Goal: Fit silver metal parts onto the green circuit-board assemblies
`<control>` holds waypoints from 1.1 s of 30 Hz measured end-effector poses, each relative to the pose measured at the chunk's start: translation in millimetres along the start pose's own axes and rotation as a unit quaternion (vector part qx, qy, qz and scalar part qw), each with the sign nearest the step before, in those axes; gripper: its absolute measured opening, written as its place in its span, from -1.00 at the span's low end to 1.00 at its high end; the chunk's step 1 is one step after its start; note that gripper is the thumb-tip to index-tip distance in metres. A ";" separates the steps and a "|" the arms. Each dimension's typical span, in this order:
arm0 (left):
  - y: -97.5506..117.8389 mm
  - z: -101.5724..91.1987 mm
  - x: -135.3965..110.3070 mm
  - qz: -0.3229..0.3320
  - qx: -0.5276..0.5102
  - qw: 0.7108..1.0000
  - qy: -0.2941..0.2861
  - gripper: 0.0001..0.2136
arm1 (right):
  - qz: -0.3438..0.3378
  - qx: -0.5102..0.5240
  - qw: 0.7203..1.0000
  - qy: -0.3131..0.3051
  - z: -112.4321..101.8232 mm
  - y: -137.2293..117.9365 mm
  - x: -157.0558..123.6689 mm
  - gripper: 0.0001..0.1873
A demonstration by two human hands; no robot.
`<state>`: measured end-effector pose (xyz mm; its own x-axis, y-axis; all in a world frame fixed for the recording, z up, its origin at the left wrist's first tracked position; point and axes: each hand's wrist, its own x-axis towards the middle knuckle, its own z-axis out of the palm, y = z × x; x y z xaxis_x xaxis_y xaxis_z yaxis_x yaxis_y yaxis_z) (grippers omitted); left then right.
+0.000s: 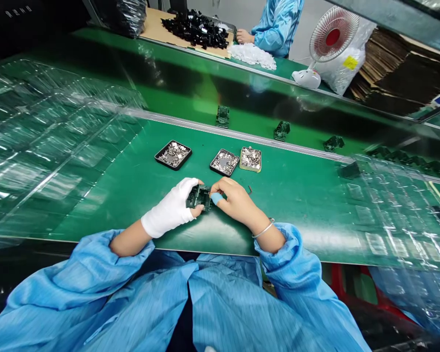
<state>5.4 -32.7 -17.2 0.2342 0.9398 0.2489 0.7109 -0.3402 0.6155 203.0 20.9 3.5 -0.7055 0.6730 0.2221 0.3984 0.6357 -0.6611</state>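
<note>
My left hand (174, 205), in a white fingerless glove, grips a green circuit board (199, 196) by its edges, above the green table. At the board's right edge are the pinched fingers of my right hand (234, 199), which has a blue cover on one finger. Whatever sits between those fingertips is hidden or too small to name. Beyond my hands lie a black tray (173, 154) of small metal parts, a second black tray (224, 162) and a yellowish tray (251, 159) with similar parts.
Clear plastic blister trays (58, 142) cover the left side, and more blister trays (392, 215) lie at right. Past a metal rail (205, 129), several circuit boards (223, 116) sit on a green strip. A co-worker's sleeve (278, 29) and a white fan (332, 36) are behind.
</note>
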 end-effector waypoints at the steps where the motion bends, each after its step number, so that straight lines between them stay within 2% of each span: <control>1: 1.2 0.0 0.4 0.009 0.007 1.000 0.005 -0.62 | -0.003 -0.010 1.000 0.000 0.1 0.1 -0.4 -0.88; 6: 5.3 -0.1 -0.4 0.062 0.045 0.997 0.024 -0.63 | -0.021 -0.057 0.998 0.000 0.3 -0.4 -1.8 -0.85; 10: 4.3 2.4 -2.2 0.081 0.073 0.993 0.041 -0.63 | -0.002 -0.083 0.997 -0.002 2.3 -3.1 -2.1 -0.82; 13: 3.0 2.7 -3.0 0.084 0.078 0.992 0.048 -0.63 | 0.012 -0.086 0.996 0.024 4.2 -6.0 -3.1 -0.79; 16: 6.2 -3.8 -1.0 0.065 0.048 0.997 0.009 -0.59 | 0.018 -0.054 0.998 0.029 5.4 -8.0 -4.4 -0.76; 19: 15.3 -15.7 6.2 0.028 0.021 0.997 -0.068 -0.56 | 0.035 -0.051 0.998 -0.009 6.9 -9.0 -4.8 -0.77; 23: 27.7 -26.5 19.8 -0.023 0.112 0.983 -0.140 -0.81 | 0.026 -0.104 0.994 -0.034 12.2 -11.2 -4.7 -0.78; 27: 32.0 -25.4 25.7 -0.009 0.212 0.966 -0.146 -0.84 | 0.026 -0.131 0.990 -0.048 15.7 -14.3 -4.4 -0.77; 33: 33.2 -19.0 23.6 0.003 0.239 0.962 -0.131 -0.83 | 0.026 -0.133 0.990 -0.043 16.4 -19.4 -3.2 -0.76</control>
<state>22.0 -22.4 23.3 0.3540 0.9351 0.0161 0.9180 -0.3507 0.1850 187.9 0.2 3.9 -0.7229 0.6798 0.1235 0.5675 0.6862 -0.4550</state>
